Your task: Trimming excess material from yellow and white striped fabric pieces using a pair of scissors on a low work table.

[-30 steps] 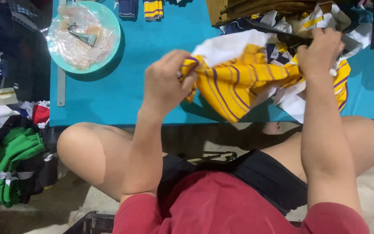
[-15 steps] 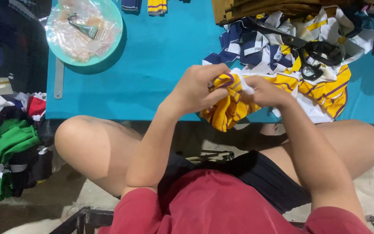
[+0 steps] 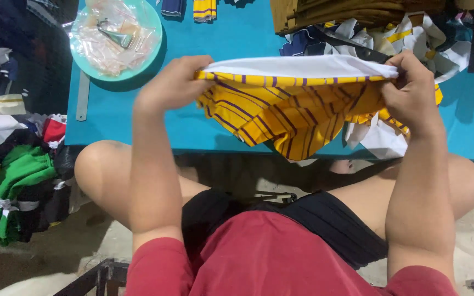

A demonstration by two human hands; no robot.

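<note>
A yellow cloth piece with purple stripes and a white upper band is stretched flat between both hands over the front edge of a teal table. My left hand pinches its left top corner. My right hand grips its right top corner. The cloth hangs down in a point toward my knees. Behind it lies a heap of striped white, navy and yellow cloth pieces.
A teal round tray holds clear plastic and a metal snipping tool at the table's back left. A metal ruler lies by the left edge. Folded brown fabric sits at the back. Green and mixed garments pile on the floor left.
The bunched yellow striped cloth has been pulled open. My hands moved apart from the middle and now hold it spread wide by its top edge.
</note>
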